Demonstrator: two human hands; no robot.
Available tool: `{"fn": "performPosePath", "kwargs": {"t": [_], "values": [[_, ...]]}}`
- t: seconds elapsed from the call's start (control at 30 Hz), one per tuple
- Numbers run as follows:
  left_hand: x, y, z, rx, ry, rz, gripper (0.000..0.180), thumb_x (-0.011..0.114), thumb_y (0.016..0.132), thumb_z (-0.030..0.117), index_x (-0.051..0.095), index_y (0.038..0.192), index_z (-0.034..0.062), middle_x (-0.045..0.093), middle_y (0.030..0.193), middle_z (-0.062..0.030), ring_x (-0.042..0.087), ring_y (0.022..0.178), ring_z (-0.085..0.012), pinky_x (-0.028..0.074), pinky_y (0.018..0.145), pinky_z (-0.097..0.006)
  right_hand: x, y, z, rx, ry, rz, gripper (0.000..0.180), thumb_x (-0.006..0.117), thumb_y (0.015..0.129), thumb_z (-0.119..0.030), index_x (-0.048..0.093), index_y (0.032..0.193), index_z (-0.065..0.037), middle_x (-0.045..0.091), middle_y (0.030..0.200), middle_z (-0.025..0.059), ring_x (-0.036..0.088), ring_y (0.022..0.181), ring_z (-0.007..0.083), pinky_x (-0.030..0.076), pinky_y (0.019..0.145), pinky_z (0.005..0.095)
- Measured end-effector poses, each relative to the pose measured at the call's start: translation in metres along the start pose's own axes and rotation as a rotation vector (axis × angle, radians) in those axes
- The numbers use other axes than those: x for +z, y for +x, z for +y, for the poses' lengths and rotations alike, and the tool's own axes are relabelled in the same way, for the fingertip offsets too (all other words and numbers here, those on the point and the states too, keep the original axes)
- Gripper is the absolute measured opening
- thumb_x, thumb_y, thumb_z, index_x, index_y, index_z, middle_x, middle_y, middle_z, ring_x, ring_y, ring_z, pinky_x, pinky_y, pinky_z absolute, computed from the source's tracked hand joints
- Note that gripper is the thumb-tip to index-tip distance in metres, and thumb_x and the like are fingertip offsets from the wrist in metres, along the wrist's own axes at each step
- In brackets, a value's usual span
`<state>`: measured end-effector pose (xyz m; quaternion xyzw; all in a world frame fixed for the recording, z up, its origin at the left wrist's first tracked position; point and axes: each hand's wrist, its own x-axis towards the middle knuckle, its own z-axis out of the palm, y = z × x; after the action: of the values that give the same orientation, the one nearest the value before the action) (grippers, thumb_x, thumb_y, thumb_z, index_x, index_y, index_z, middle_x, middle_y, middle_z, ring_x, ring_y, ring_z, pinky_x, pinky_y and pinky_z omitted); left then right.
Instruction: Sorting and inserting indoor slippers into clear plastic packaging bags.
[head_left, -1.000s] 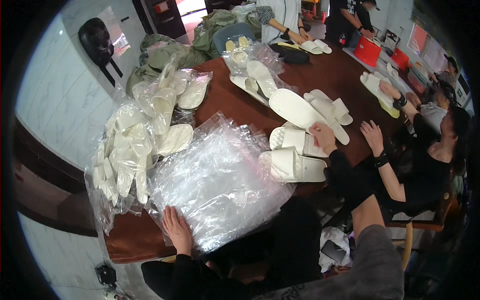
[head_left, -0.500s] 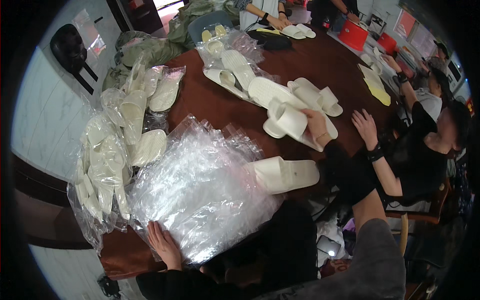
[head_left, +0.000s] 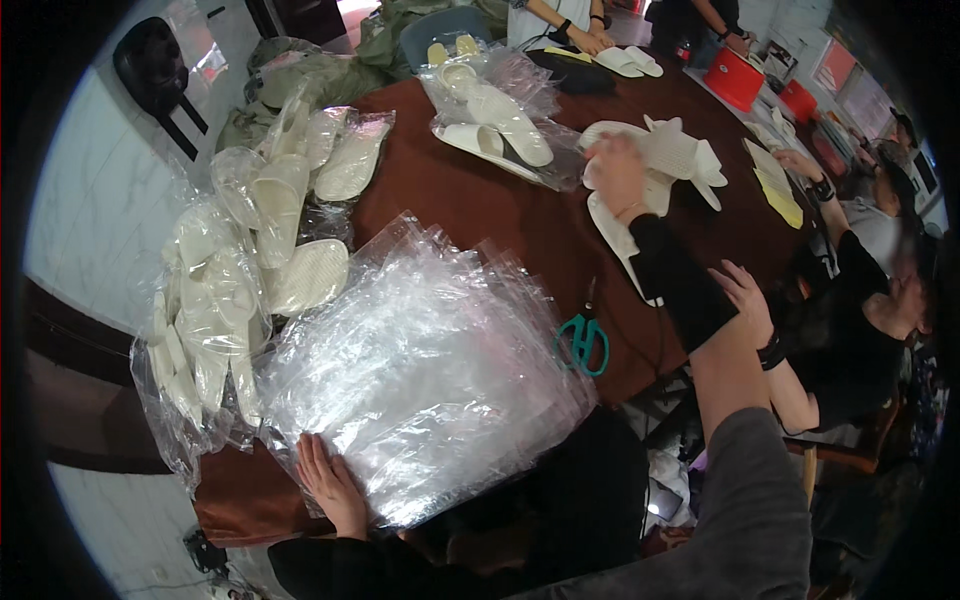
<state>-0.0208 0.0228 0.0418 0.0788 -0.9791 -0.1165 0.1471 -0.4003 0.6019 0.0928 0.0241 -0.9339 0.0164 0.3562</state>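
Note:
My left hand (head_left: 333, 490) lies flat on the near left corner of a stack of clear plastic bags (head_left: 430, 370), fingers stretched out. Farther off to the right, my right hand (head_left: 617, 178) is over a group of loose cream slippers (head_left: 672, 150). Its fingers are smeared by motion, so their grip cannot be made out. One long slipper (head_left: 615, 240) lies partly under that hand and its black sleeve. Teal-handled scissors (head_left: 583, 342) rest on the brown tablecloth (head_left: 470, 230) at the right edge of the bags.
Bagged slippers (head_left: 215, 290) are heaped left of the stack; more bagged slippers (head_left: 495, 125) lie beyond it. A co-worker's hand (head_left: 745, 300) is close to my right forearm. Others stand or sit around the table, near a red stool (head_left: 733, 78) and yellow sheets (head_left: 775, 190).
The slipper that lay at the right edge of the bags is gone from there, and the scissors now show. My right hand has moved farther away over the slippers; my left hand stays put.

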Motion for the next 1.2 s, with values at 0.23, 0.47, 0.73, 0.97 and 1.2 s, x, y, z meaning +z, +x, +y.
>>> {"fn": "performPosePath", "kwargs": {"t": [0.23, 0.47, 0.73, 0.97, 1.2], "values": [[-0.004, 0.008, 0.003, 0.011, -0.045, 0.024, 0.05, 0.052, 0.103, 0.015, 0.047, 0.151, 0.0016, 0.041, 0.162, -0.0183, 0.032, 0.154, -0.0353, 0.02, 0.126, -0.053, 0.002, 0.022, -0.08, -0.083, -0.144, -0.083, 0.017, 0.057, 0.096, -0.02, 0.067, 0.108, -0.015, 0.071, 0.118, 0.0111, 0.059, 0.127, 0.0326, 0.034, 0.114, 0.0644], [-0.011, -0.003, -0.008, 0.006, -0.074, 0.072, 0.05, 0.054, 0.103, 0.016, 0.047, 0.15, 0.0009, 0.041, 0.161, -0.0192, 0.033, 0.153, -0.0355, 0.021, 0.125, -0.053, -0.13, 0.147, -0.103, 0.018, 0.48, 0.078, 0.022, 0.057, 0.103, -0.03, 0.062, 0.112, -0.011, 0.072, 0.096, 0.0163, 0.069, 0.095, 0.0396, 0.052, 0.081, 0.0458], [-0.02, -0.016, -0.024, 0.03, -0.075, 0.15, 0.051, 0.056, 0.101, 0.017, 0.049, 0.147, -0.0018, 0.043, 0.159, -0.0214, 0.035, 0.152, -0.0372, 0.023, 0.124, -0.055, -0.312, 0.18, -0.198, -0.371, 0.696, -0.052, 0.022, 0.059, 0.104, -0.031, 0.063, 0.111, -0.011, 0.068, 0.094, 0.0071, 0.065, 0.088, 0.0207, 0.05, 0.082, 0.0325], [-0.021, -0.026, -0.034, 0.052, -0.086, 0.191, 0.049, 0.054, 0.103, 0.021, 0.051, 0.145, -0.0041, 0.046, 0.156, -0.0235, 0.037, 0.149, -0.0389, 0.025, 0.123, -0.056, -0.438, 0.1, -0.276, -0.577, 0.954, -0.059, 0.02, 0.057, 0.106, -0.019, 0.065, 0.114, -0.003, 0.067, 0.107, -0.0007, 0.062, 0.104, 0.0109, 0.048, 0.093, 0.0254], [-0.021, -0.039, -0.049, 0.073, -0.091, 0.189, 0.045, 0.055, 0.101, 0.02, 0.055, 0.141, -0.0019, 0.044, 0.156, -0.0236, 0.034, 0.15, -0.0419, 0.025, 0.122, -0.059, -0.33, -0.11, -0.246, -0.815, 0.849, -0.661, 0.025, 0.058, 0.103, -0.011, 0.07, 0.122, -0.001, 0.072, 0.115, 0.0053, 0.067, 0.108, 0.0182, 0.053, 0.096, 0.0334]]}}
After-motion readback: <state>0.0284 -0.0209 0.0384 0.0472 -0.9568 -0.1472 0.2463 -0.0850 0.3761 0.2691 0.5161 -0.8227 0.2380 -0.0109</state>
